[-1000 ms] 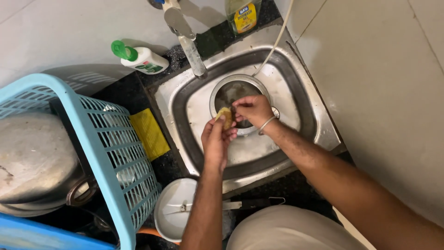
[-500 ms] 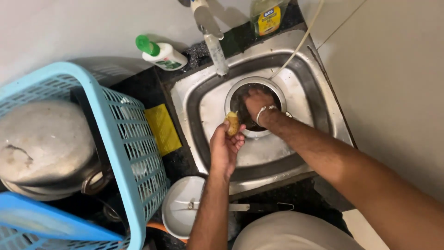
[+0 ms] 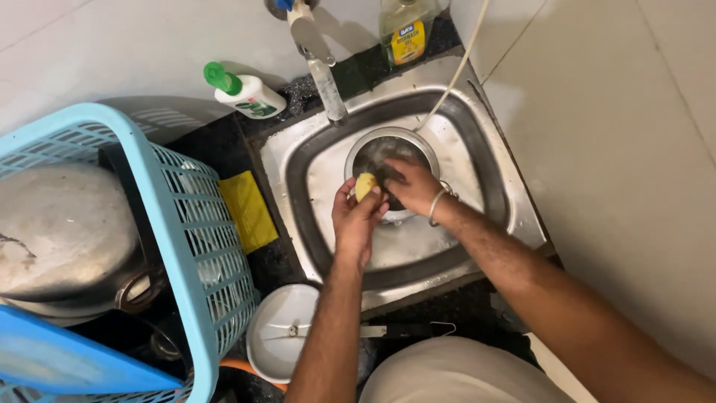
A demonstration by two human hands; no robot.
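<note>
While both hands work over the steel sink (image 3: pixel 488 186), the left hand (image 3: pixel 356 220) is curled around a small yellow piece (image 3: pixel 365 185), perhaps a scrub pad or a peeled bit of food; which one cannot be told. Fingers and thumb close on it, holding it just above the near-left rim of a round steel bowl (image 3: pixel 373 149) sitting in the basin. The right hand (image 3: pixel 412 185), with a thin bangle (image 3: pixel 435 207) at the wrist, lies palm-down over the bowl, fingers bent loosely into it; whether it grips anything cannot be told. The two hands touch or nearly touch at the fingertips.

At the far edge, a tap (image 3: pixel 317 52) reaches toward the basin. A white bottle with green cap (image 3: pixel 245 93) lies on its side far left of the sink; a clear bottle with yellow label (image 3: pixel 406 30) stands at the far rim. A thin white hose (image 3: pixel 462 67) drops into the basin. A yellow cloth (image 3: pixel 247 210) lies on the dark counter left of the sink. Further left, a light blue plastic basket (image 3: pixel 190 246) holds a large steel vessel (image 3: pixel 60 231). Near, a white round lid (image 3: pixel 287 336) rests on the counter.
</note>
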